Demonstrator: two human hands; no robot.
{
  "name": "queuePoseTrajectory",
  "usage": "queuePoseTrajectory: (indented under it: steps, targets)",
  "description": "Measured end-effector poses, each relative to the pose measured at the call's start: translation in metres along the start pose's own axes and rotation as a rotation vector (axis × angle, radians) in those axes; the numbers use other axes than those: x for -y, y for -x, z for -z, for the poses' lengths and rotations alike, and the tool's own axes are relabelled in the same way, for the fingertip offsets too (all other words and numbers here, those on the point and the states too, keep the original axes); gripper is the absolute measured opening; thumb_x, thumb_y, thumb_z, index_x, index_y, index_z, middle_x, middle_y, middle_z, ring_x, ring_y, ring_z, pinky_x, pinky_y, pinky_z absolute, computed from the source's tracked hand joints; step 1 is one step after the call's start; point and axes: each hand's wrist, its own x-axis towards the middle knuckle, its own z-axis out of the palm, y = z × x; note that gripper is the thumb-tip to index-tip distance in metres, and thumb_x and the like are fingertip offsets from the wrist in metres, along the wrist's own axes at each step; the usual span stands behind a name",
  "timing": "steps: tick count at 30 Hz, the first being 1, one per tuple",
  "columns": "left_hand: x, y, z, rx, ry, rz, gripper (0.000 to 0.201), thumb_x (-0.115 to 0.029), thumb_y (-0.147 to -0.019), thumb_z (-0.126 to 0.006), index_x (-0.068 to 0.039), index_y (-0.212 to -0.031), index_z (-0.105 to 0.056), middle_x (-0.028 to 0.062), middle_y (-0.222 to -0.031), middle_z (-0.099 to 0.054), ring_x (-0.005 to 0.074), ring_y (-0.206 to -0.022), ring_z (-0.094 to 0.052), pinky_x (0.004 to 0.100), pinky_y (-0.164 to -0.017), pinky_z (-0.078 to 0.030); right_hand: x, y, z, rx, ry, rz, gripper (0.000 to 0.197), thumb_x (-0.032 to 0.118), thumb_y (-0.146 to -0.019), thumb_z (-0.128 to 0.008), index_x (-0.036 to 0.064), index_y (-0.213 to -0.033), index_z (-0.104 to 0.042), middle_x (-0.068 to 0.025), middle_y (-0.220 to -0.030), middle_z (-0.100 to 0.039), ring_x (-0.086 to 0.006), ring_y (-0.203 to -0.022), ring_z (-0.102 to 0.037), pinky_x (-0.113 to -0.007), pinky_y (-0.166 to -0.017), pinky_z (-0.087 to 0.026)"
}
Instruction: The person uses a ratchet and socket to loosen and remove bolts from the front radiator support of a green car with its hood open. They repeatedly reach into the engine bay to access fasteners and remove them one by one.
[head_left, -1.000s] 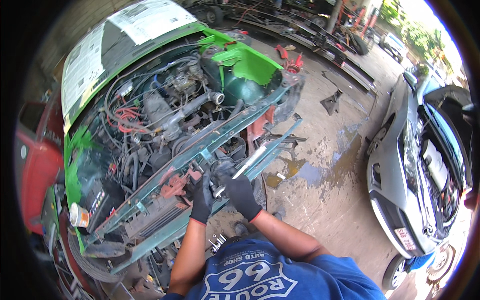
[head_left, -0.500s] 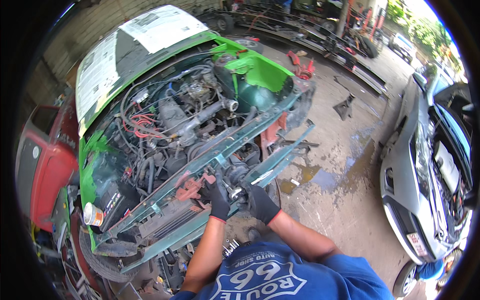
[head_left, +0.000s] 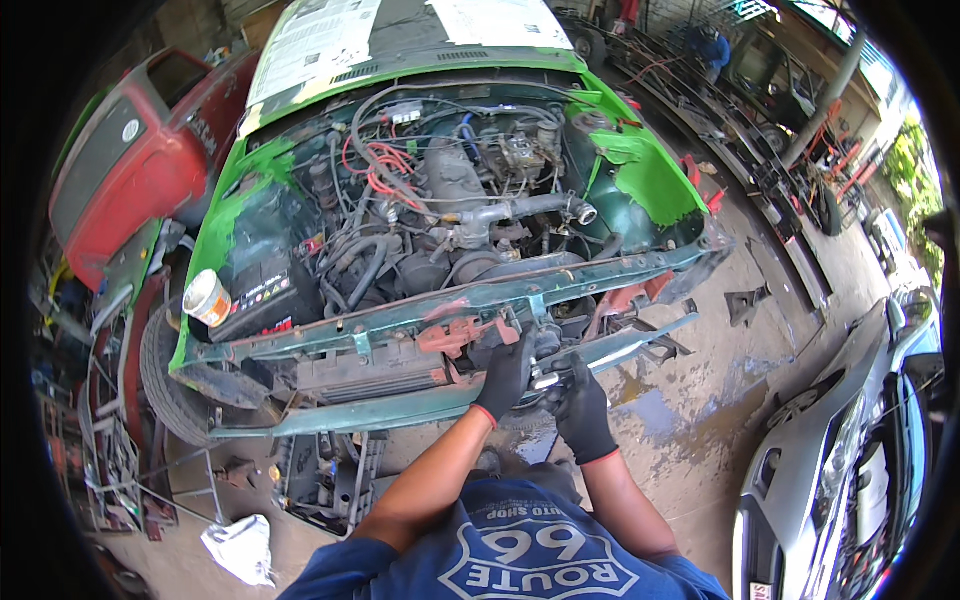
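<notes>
A green car with no bonnet shows its engine bay (head_left: pixel 450 220). Both of my hands wear black gloves and work at the middle of its front crossmember (head_left: pixel 400 320), beside a red latch piece (head_left: pixel 455 335). My left hand (head_left: pixel 505 375) is curled against the underside of the crossmember. Just to the right and lower, my right hand (head_left: pixel 582 412) is closed around a small shiny metal part (head_left: pixel 545 382) between the two hands. What my left fingers grip is hidden by the glove.
A black battery (head_left: pixel 265 285) with a white cup (head_left: pixel 207 297) beside it sits at the bay's left. A red car (head_left: pixel 140 150) stands at the left and a silver car (head_left: pixel 850 450) at the right. Wet concrete (head_left: pixel 690 400) and loose parts (head_left: pixel 330 480) lie below the bumper.
The view has swung so the car sits more centred and larger. My hands have stayed at the front crossmember, and the right hand has come closer to the left.
</notes>
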Motion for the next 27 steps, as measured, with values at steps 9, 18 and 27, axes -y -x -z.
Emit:
queuePoseTrajectory:
  steps: [9,18,27]
  targets:
    - [-0.004,0.005,0.011,0.021,-0.258,-0.234,0.050,-0.021,-0.094,-0.063,-0.014,-0.142,-0.056,0.0151,-0.078,-0.064,0.0299,-0.070,-0.065,0.0409,-0.063,-0.049,0.053,-0.018,0.023,0.058,0.384,0.442,0.017,0.023,-0.095,-0.066,0.0074,-0.102,-0.067,-0.0109,-0.089,-0.067,-0.0271,-0.070,-0.065,-0.038,-0.060,-0.053]
    - [-0.044,-0.001,0.009,0.037,-0.058,-0.043,0.034,-0.024,-0.106,-0.050,0.000,-0.126,-0.063,0.0170,-0.105,-0.075,0.0205,-0.096,-0.073,0.0369,-0.079,-0.057,0.027,-0.004,0.013,0.076,-0.028,-0.198,0.029,0.028,-0.107,-0.052,0.0029,-0.102,-0.066,-0.0045,-0.079,-0.058,-0.0112,-0.069,-0.054,-0.029,-0.063,-0.048]
    - [0.024,-0.012,0.011,0.043,-0.467,-0.275,0.033,-0.016,-0.098,-0.058,-0.006,-0.129,-0.064,0.0140,-0.088,-0.070,0.0222,-0.072,-0.067,0.0375,-0.062,-0.052,0.069,-0.022,0.024,0.076,0.342,0.519,0.027,0.027,-0.092,-0.070,0.0096,-0.113,-0.067,-0.0139,-0.091,-0.067,-0.0315,-0.077,-0.069,-0.041,-0.062,-0.053]
